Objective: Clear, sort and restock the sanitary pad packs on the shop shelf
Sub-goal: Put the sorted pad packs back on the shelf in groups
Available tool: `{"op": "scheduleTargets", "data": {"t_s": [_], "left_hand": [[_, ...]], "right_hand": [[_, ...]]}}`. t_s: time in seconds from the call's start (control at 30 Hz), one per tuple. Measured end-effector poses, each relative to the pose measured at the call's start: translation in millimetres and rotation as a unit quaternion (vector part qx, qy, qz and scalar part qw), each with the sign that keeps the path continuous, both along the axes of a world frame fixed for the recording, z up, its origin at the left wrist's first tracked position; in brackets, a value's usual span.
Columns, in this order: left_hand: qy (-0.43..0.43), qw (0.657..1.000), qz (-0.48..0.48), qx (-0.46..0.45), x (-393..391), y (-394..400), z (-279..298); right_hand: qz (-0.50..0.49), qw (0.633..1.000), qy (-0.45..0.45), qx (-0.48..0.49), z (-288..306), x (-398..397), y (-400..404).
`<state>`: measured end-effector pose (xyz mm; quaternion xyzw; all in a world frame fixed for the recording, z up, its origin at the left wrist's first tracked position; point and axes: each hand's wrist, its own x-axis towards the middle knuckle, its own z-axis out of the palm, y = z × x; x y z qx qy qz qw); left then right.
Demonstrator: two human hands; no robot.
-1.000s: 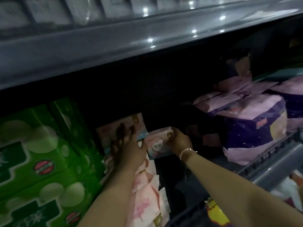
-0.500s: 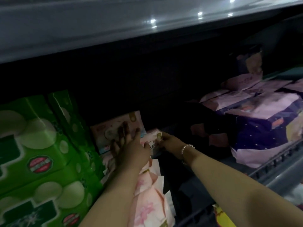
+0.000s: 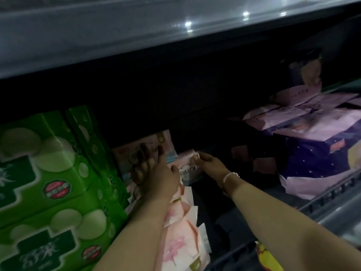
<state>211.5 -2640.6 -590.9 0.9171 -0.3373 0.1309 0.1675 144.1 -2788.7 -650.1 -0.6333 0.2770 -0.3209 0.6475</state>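
Left hand [image 3: 154,173] flat, fingers spread, bracing upright pink pack [image 3: 144,151] behind the stack, right hand [image 3: 210,165] pinching small pink pack [image 3: 188,170] by its far corner between both hands, probably to slot it alongside without toppling the row.

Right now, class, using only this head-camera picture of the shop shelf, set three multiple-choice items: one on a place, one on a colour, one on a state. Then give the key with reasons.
1. Where do the green packs stand?
A. left of both hands
B. right of both hands
C. on the upper shelf

2. What colour is the small pack between the hands?
A. yellow
B. pink
C. green

3. What is the right hand doing?
A. hanging idle
B. pinching the small pack
C. resting on the purple packs

Key: 1 A, they fill the frame's left edge. 2 B, its wrapper is pale pink. 3 B, its fingers close on the pack's corner, while the left hand lies flat on the pink stack.
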Motion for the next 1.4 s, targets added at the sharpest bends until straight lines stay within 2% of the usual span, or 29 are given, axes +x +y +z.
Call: {"op": "scheduleTargets", "data": {"t_s": [0.17, 0.27, 0.43, 0.53, 0.6, 0.67, 0.7, 0.77, 0.83, 0.97, 1.07, 1.13, 1.27, 1.4], "left_hand": [[0.015, 1.0, -0.018, 0.0, -6.5, 3.5, 6.1], [0.05, 0.997, -0.048, -0.021, -10.3, 8.7, 12.0], [0.123, 0.987, -0.092, -0.057, -25.9, 29.3, 16.2], [0.092, 0.988, -0.124, 0.028, -45.7, 61.9, 19.9], [0.088, 0.978, -0.188, 0.028, -71.0, 100.5, 16.9], [0.077, 0.975, -0.207, 0.006, -88.7, 140.5, 3.6], [0.048, 0.977, -0.208, 0.015, -95.8, 157.8, -0.8], [-0.024, 0.975, -0.198, 0.101, -95.1, 176.5, -13.9], [-0.046, 0.966, -0.206, 0.148, -85.5, 178.4, -18.3], [-0.056, 0.959, -0.239, 0.144, -76.6, 172.5, -12.1], [-0.049, 0.958, -0.24, 0.149, -83.5, 177.7, -7.4], [-0.032, 0.963, -0.244, 0.113, -95.3, 191.4, -8.0], [0.025, 0.965, -0.258, -0.033, -121.7, 233.1, -22.5], [0.083, 0.965, -0.22, -0.119, -147.2, 280.5, -55.4]], "right_hand": [[0.001, 1.0, -0.004, -0.019, 2.2, -9.0, 8.5], [0.002, 0.996, 0.023, -0.083, 13.3, -20.7, 16.6], [0.013, 0.995, 0.019, -0.093, 45.8, -58.1, 60.3], [0.025, 0.994, 0.025, -0.103, 60.4, -91.2, 104.8], [0.057, 0.993, 0.033, -0.101, 62.9, -112.6, 136.6], [0.095, 0.989, 0.044, -0.106, 57.5, -124.7, 163.1], [0.111, 0.985, 0.055, -0.12, 52.7, -128.0, 173.5], [0.131, 0.976, 0.086, -0.151, 39.7, -129.1, 186.0], [0.116, 0.972, 0.106, -0.173, 32.4, -127.2, 193.7], [0.065, 0.979, 0.111, -0.159, 38.9, -122.1, 203.9], [0.051, 0.972, 0.136, -0.183, 46.8, -125.8, 215.7], [0.03, 0.969, 0.136, -0.204, 49.1, -135.3, 228.9], [-0.014, 0.964, 0.09, -0.251, 40.3, -161.1, 268.8], [-0.025, 0.966, 0.048, -0.255, 7.3, -186.0, 320.3]]}}
